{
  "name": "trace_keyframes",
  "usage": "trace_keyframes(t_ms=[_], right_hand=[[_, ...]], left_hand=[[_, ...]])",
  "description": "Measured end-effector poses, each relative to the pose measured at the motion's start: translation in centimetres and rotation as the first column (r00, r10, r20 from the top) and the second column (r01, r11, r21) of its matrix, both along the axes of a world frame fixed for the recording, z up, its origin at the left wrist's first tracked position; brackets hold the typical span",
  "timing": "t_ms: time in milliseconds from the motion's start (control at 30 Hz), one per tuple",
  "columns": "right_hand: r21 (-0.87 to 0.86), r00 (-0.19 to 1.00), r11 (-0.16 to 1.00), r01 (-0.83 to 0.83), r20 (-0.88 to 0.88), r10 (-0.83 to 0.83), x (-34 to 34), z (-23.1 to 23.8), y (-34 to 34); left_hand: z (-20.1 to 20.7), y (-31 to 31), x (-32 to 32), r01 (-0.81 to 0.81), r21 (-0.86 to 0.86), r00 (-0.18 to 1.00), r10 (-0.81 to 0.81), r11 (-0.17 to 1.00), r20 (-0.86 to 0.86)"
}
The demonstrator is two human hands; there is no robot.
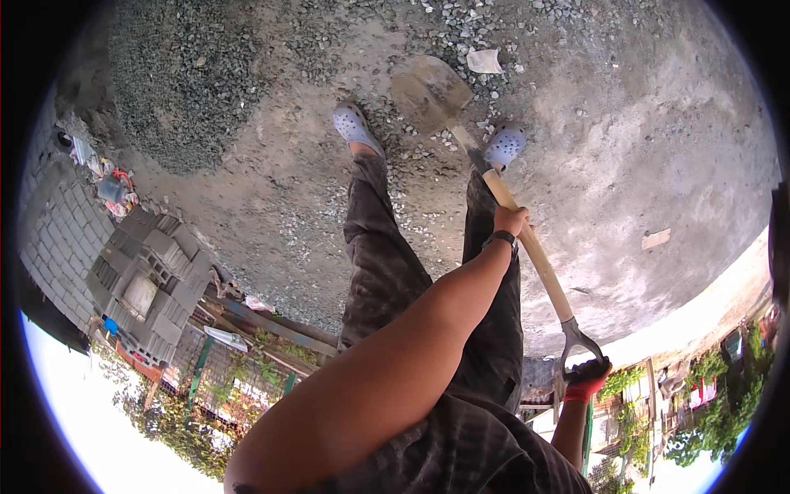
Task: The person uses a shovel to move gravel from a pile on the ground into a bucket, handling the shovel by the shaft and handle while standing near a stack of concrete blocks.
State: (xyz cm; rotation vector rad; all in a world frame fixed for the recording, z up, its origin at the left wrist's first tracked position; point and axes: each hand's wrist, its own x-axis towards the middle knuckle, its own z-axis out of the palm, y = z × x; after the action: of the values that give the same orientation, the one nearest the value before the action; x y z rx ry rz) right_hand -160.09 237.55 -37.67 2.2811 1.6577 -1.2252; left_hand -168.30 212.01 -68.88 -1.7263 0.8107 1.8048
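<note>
A shovel (539,262) slants across the right of my legs, its pale wooden shaft running from a metal D-shaped handle to a wide, dusty blade. My left hand (511,221), bare with a dark band at the wrist, is wrapped round the upper half of the shaft. In a red and black glove, my right hand (586,380) grips the handle's crossbar at the top end. The blade (432,92) lies on or just over the gravelly ground, between and ahead of my feet in light clogs. Whether it touches the ground I cannot tell.
A grey gravel heap (185,82) spreads at the far left. Stacked hollow blocks (148,288) stand at the left by a block wall (62,239). A pale flat scrap (484,61) lies beyond the blade, and a flat light piece (656,240) at the right.
</note>
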Motion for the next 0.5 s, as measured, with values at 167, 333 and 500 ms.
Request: trace_keyframes(t_ms=[167,333,500], right_hand=[[-0.051,0.998,0.997,-0.055,-0.039,0.053,1.5,-0.4,1.4],[-0.183,0.998,0.982,-0.048,-0.046,0.04,-0.5,-3.0,-1.2],[-0.264,0.97,0.957,-0.116,-0.237,0.053,-2.3,-1.4,-5.3]], left_hand=[[-0.3,-0.3,-1.2,0.196,-0.043,0.981,-0.196,0.98,0.01],[-2.8,-5.1,-0.9,-0.031,-0.08,0.999,0.029,0.996,-0.028],[-0.4,-8.6,-6.3,-0.044,-0.006,0.999,0.044,0.999,0.002]])
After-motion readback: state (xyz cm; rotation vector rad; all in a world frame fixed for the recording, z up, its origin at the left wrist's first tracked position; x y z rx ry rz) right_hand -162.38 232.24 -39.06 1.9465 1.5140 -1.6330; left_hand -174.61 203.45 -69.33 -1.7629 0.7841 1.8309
